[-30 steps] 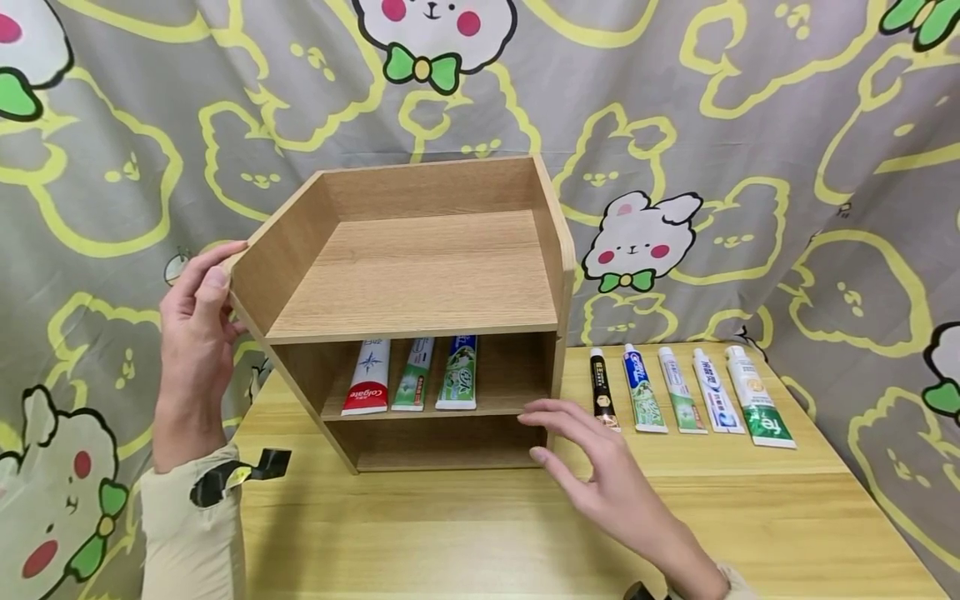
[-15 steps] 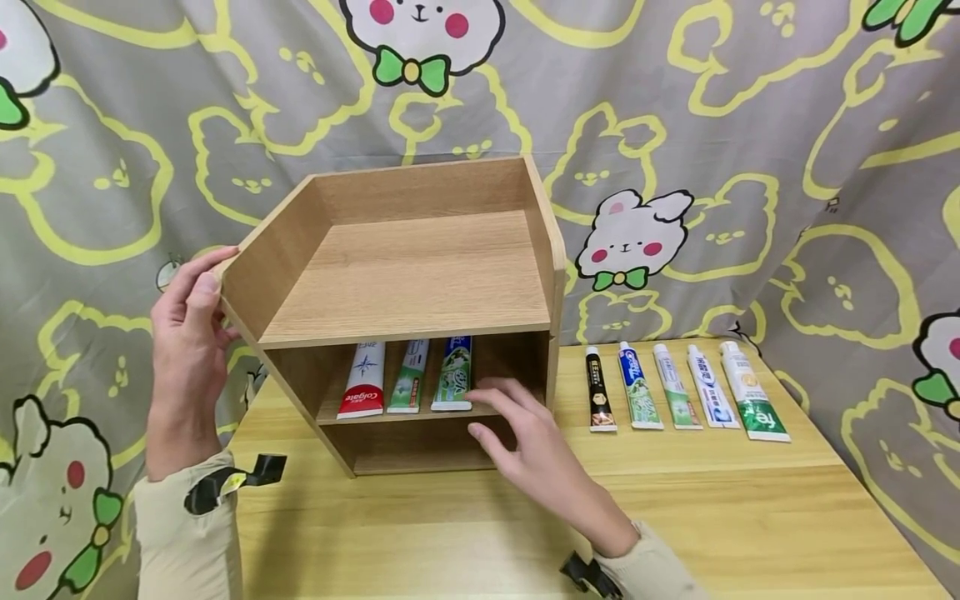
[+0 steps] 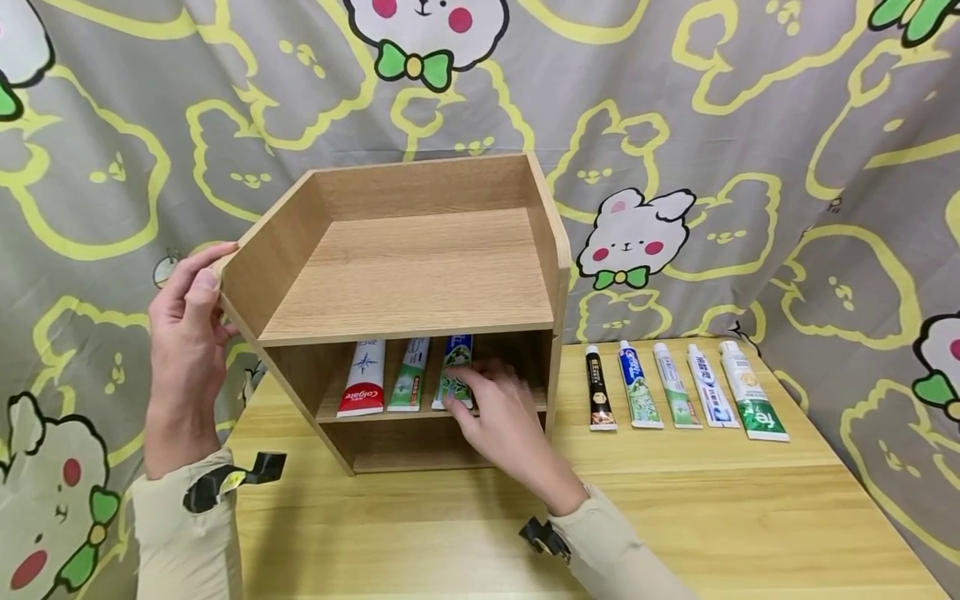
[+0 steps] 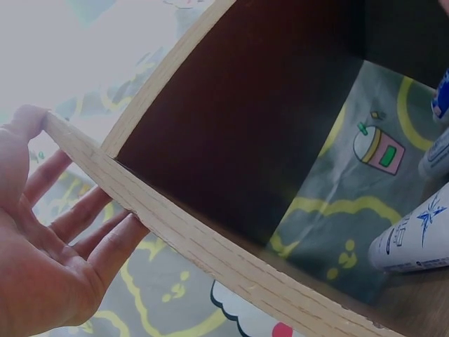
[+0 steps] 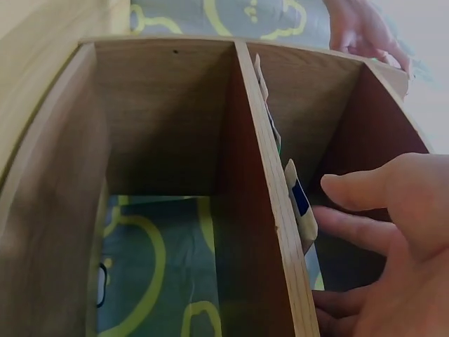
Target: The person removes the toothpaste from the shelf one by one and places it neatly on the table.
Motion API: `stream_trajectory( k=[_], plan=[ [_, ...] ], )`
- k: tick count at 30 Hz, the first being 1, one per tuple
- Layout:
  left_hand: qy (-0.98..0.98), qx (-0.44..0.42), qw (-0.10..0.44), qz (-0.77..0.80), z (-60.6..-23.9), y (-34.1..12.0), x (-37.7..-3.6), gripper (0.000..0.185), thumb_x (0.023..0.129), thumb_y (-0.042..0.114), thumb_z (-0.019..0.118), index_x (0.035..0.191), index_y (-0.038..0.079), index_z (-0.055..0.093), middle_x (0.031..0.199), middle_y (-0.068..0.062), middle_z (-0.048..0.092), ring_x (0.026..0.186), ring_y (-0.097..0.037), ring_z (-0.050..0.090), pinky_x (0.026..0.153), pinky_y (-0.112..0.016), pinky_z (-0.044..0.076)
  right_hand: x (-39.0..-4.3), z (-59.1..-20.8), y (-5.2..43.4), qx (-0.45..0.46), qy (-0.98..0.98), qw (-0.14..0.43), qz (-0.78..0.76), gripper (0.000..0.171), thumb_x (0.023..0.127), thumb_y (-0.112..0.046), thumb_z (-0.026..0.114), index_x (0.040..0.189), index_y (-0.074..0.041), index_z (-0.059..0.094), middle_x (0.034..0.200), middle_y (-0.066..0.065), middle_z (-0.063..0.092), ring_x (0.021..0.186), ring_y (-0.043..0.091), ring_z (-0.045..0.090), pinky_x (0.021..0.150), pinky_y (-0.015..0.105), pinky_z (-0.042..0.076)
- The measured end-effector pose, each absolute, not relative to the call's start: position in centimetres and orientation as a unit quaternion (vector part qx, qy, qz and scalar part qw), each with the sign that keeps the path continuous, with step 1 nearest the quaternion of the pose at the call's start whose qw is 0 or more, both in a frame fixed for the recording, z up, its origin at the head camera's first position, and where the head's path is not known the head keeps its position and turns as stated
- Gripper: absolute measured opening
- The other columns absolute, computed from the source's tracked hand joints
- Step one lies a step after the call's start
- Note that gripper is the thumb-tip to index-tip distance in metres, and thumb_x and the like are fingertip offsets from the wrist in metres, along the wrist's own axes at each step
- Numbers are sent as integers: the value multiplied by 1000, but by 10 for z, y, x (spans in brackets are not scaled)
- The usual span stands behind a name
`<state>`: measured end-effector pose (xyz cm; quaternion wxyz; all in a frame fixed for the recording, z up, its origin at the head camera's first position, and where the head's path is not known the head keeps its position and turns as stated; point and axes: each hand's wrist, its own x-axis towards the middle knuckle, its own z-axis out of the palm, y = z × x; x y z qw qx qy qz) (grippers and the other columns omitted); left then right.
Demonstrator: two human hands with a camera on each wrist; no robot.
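Head view bright and even; wrist views dim.

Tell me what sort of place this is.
Probably a staged tabletop at home, not a shop: a cartoon bunny sheet hung as backdrop, a small wooden shelf on a table, and toothpaste tubes in a neat row.

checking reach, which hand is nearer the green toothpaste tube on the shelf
Right. The right hand touches the green toothpaste tube; the left hand holds the wooden rack by its left edge.
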<state>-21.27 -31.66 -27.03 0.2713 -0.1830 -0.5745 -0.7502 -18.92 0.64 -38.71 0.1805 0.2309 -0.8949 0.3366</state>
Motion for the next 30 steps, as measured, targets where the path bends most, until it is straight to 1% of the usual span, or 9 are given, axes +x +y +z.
stream_trajectory(
  k=[5,7,10,13,15,18,21,26,30],
  plan=[
    [-569,-186,269,-754,-271,-316,-212,36,101,11,57,133,-5,62,121,-18,56,90,-25,60,55,-28,58,-195,-382,-2,213,-916,154,304,29,101,-35,65,129,-27,73,122,12,67,123,44,55,94,68,44],
    [-569,-186,268,-755,-271,-316,-211,36,101,12,58,134,-5,62,122,-18,56,91,-25,60,57,-28,58,-197,-380,-4,211,-920,149,295,28,101,-33,66,127,-26,74,116,11,68,120,43,56,91,66,47],
    [-574,-185,268,-751,-271,-317,-211,36,102,13,57,134,-3,62,126,-18,55,95,-27,60,60,-29,59,-199,-376,-5,214,-924,142,284,25,100,-28,66,124,-25,74,89,4,67,90,29,64,68,46,53],
    [-576,-184,268,-749,-270,-317,-210,36,102,13,58,134,-3,63,127,-17,54,97,-27,59,61,-29,60,-201,-371,-4,225,-924,119,287,24,101,-22,64,123,-21,73,64,-3,52,56,15,47,44,30,37],
    [-576,-184,268,-750,-270,-317,-211,36,102,13,58,134,-3,63,127,-17,54,97,-27,59,61,-29,60,-202,-368,-4,232,-922,95,297,25,100,-19,63,124,-18,72,55,-6,42,47,10,34,40,26,30],
    [-576,-183,268,-751,-270,-317,-211,36,101,13,58,133,-3,63,126,-17,55,95,-26,60,59,-29,60,-201,-364,-2,234,-918,64,314,27,97,-15,64,123,-16,71,53,-8,37,46,7,30,42,25,29],
    [-574,-184,268,-751,-271,-317,-211,36,101,13,58,134,-3,62,125,-17,55,94,-26,60,59,-29,59,-198,-364,0,235,-912,50,332,25,96,-14,64,120,-14,72,59,-6,48,47,7,33,44,26,34],
    [-579,-182,270,-747,-271,-317,-211,37,101,14,59,134,-3,63,127,-18,54,97,-27,59,59,-29,59,-193,-363,5,240,-898,74,361,20,101,-14,60,114,-11,75,91,-1,72,50,6,40,50,27,42],
    [-585,-181,282,-739,-271,-316,-212,39,101,14,59,135,-5,61,126,-19,55,94,-27,59,56,-27,58,-189,-363,11,234,-886,94,389,20,100,-9,61,112,-9,76,88,-1,71,47,5,35,45,25,37]
  ],
)
